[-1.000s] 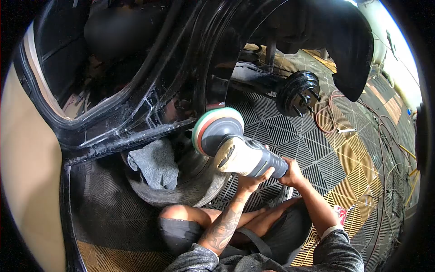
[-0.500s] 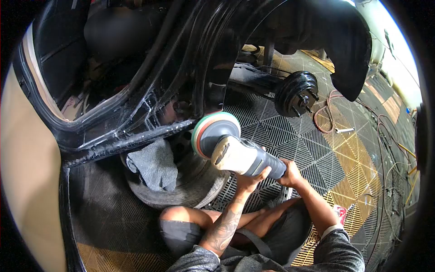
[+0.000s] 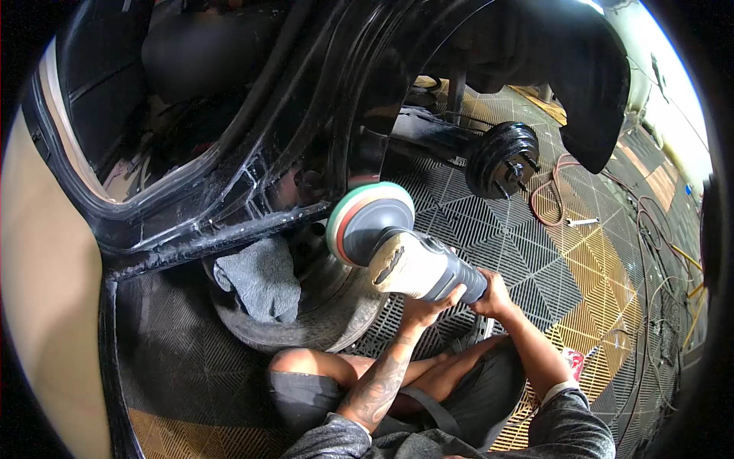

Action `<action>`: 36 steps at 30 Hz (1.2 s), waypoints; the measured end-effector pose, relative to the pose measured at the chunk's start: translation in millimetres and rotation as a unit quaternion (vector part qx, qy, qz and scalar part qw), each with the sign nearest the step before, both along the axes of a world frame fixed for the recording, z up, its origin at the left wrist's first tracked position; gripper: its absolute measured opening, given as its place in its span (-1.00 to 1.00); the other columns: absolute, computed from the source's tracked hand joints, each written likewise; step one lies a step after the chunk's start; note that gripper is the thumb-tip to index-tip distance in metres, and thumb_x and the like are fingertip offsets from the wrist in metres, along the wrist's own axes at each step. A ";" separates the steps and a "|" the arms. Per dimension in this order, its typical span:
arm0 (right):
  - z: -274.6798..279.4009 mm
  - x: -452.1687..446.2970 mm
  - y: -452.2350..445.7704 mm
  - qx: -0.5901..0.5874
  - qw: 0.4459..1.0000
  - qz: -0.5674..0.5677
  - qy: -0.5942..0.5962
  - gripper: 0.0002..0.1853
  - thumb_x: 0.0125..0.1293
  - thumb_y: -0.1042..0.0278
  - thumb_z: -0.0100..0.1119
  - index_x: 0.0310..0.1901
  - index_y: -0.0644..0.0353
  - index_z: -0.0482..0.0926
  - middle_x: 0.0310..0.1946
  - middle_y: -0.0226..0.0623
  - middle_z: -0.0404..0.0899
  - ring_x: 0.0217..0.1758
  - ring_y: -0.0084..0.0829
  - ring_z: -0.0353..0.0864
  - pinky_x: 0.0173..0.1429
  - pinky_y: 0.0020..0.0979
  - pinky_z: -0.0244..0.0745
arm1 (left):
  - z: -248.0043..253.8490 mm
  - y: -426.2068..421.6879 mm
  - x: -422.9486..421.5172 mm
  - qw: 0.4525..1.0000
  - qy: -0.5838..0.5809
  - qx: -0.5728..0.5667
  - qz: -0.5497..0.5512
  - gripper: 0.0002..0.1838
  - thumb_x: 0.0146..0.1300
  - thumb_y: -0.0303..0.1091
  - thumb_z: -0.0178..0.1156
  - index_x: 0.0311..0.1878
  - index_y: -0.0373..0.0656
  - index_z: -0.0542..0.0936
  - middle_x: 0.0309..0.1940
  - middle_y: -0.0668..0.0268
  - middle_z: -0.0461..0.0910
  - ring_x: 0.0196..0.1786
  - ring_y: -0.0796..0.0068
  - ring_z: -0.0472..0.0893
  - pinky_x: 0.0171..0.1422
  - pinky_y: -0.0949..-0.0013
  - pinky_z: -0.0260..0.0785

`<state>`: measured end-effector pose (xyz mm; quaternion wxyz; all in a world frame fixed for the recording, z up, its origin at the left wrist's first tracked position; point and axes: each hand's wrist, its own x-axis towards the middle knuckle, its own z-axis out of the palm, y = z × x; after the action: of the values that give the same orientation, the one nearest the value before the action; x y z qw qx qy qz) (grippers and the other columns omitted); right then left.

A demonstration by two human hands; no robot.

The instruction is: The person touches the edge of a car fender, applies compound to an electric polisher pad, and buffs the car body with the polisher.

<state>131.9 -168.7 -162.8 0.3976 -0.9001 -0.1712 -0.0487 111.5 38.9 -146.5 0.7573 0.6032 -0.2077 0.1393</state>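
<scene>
Both my hands hold a power polisher point(image 3: 417, 264) with a cream head cover and a dark grey handle. My left hand point(image 3: 430, 307) is wrapped round the middle of its body, and my right hand point(image 3: 492, 294) grips the rear end of the handle. The round pad point(image 3: 371, 222), green-edged with white and red layers, is at the lower edge of the black car body point(image 3: 229, 203), by the rear of the door sill. Whether the pad touches the panel I cannot tell.
Below the sill a tyre point(image 3: 336, 314) lies on the grid floor, with a grey cloth point(image 3: 264, 279) on it. A black brake drum point(image 3: 503, 161) sits at upper right. Beyond it are a red hose point(image 3: 550, 206), a wrench point(image 3: 583, 222) and cables.
The polisher first shifted slightly down and left, then back up and right, both hands moving with it. My grip on it looks the same.
</scene>
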 end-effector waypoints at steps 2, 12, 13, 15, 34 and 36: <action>1.9 0.0 4.8 0.024 1.000 -0.006 0.005 -0.57 -0.17 0.38 0.44 -0.18 0.31 0.61 -0.26 0.08 0.68 -0.10 0.08 0.72 0.03 -0.18 0.60 | 3.2 6.0 3.3 0.983 -0.090 0.146 0.059 -0.28 0.14 -0.45 0.46 0.39 -0.15 0.43 0.27 0.29 0.59 0.30 0.47 0.50 0.37 0.28 0.47; 24.4 -15.1 10.8 -0.014 1.000 -0.011 0.013 -0.58 -0.17 0.43 0.37 -0.16 0.32 0.63 -0.27 0.08 0.70 -0.12 0.05 0.74 0.03 -0.16 0.62 | 16.4 4.7 -10.1 0.999 0.034 -0.039 -0.009 -0.20 0.08 -0.42 0.51 0.42 -0.24 0.40 0.30 0.19 0.54 0.33 0.37 0.52 0.47 0.23 0.38; 26.3 -15.7 11.0 0.003 1.000 -0.014 0.010 -0.58 -0.17 0.44 0.37 -0.15 0.32 0.64 -0.27 0.08 0.70 -0.12 0.04 0.75 0.03 -0.16 0.62 | 21.1 4.2 -10.3 0.998 0.042 -0.047 -0.018 -0.20 0.07 -0.43 0.50 0.41 -0.24 0.41 0.31 0.19 0.53 0.33 0.38 0.52 0.46 0.23 0.39; 35.6 -15.9 13.5 0.032 0.999 -0.024 0.016 -0.56 -0.16 0.44 0.36 -0.12 0.33 0.64 -0.29 0.06 0.71 -0.14 0.00 0.76 0.02 -0.19 0.62 | 33.4 7.0 -3.6 0.999 0.007 -0.022 -0.023 -0.22 0.06 -0.44 0.50 0.39 -0.24 0.42 0.30 0.19 0.54 0.33 0.39 0.52 0.44 0.24 0.41; 207.0 -18.9 -26.8 0.177 0.974 -0.115 -0.086 -0.62 -0.05 0.33 0.46 -0.17 0.34 0.67 -0.41 -0.19 0.73 -0.35 -0.47 0.68 -0.12 -0.30 0.60 | 294.0 -72.3 24.9 0.985 -0.142 -0.009 -0.102 -0.67 0.03 -0.32 0.51 -0.16 -0.26 0.69 -0.27 0.35 0.72 -0.23 0.55 0.68 0.00 0.36 0.56; 218.8 -15.1 -46.7 0.214 0.965 -0.112 -0.106 -0.63 -0.05 0.33 0.47 -0.19 0.32 0.67 -0.42 -0.26 0.72 -0.38 -0.47 0.66 -0.14 -0.31 0.60 | 312.4 -97.6 37.7 0.984 -0.129 0.014 -0.121 -0.69 0.05 -0.31 0.51 -0.17 -0.25 0.72 -0.29 0.35 0.74 -0.25 0.56 0.69 -0.02 0.36 0.57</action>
<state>116.8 -215.4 56.1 0.5528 -0.7971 -0.0955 -0.2235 149.2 -58.6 165.9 0.7268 0.5614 -0.3769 0.1206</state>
